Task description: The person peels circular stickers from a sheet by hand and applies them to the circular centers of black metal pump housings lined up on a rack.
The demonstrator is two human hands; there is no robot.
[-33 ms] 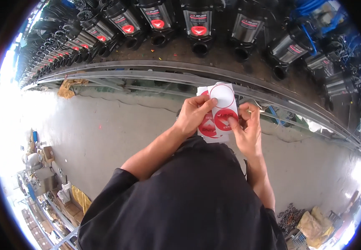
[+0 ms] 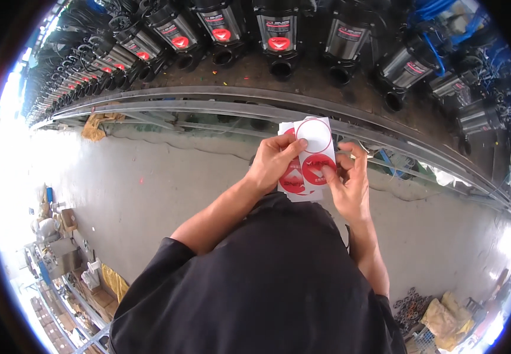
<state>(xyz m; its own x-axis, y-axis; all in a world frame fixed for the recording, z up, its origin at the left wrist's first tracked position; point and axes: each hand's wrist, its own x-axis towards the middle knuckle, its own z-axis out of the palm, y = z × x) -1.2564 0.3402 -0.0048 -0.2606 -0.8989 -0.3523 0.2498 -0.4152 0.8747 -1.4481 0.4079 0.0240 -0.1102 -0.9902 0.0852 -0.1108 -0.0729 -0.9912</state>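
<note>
My left hand [image 2: 276, 160] is closed on a small stack of white sticker sheets [image 2: 287, 128], its thumb pressed flat on top. The uppermost sheet has a bare white circle [image 2: 314, 131] ringed in red. Below that sits a round red sticker [image 2: 314, 166] with a white emblem. Part of another red sticker [image 2: 292, 182] shows on a sheet underneath. At the right edge of the red sticker, my right hand [image 2: 350, 184] has its thumb on the face, with the other fingers curled; their tips behind the sheet are partly hidden.
Beyond a metal rail [image 2: 220, 107], a dark bench carries a long row of steel-and-black pumps [image 2: 278, 38], several with round red stickers. Brown sacking [image 2: 94, 127] hangs at the rail's left. Boxes and shelving [image 2: 69, 268] stand lower left; metal rings [image 2: 412, 307] and sacks [image 2: 444, 318] lie lower right.
</note>
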